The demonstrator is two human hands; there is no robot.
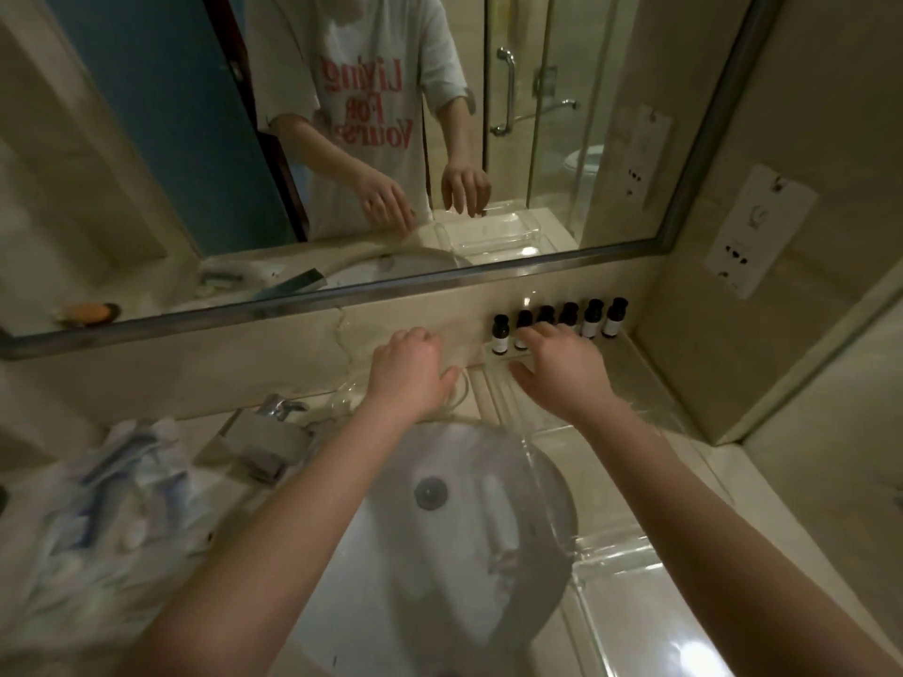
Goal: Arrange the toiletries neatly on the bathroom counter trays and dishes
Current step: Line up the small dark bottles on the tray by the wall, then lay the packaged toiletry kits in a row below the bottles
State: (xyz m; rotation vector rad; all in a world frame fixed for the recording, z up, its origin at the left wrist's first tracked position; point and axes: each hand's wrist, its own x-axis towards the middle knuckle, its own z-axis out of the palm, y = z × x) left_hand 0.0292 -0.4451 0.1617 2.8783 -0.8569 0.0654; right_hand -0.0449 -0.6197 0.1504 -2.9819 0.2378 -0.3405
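Aligning step: six small bottles (592, 319) stand rowed on the clear tray (493, 358) at the back wall, my right hand (557, 368) spread-fingered over them, my left hand (410, 368) beside it, grip unclear — next, I judge, gentle even nudges.

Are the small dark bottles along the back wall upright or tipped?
Upright: six bottles stand in a row, caps up; the right hand covers two bases.

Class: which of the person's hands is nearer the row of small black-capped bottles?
Right. The right hand is at the row of bottles, with its spread fingertips overlapping two of them in this view. The left hand sits apart, off to the row's left.
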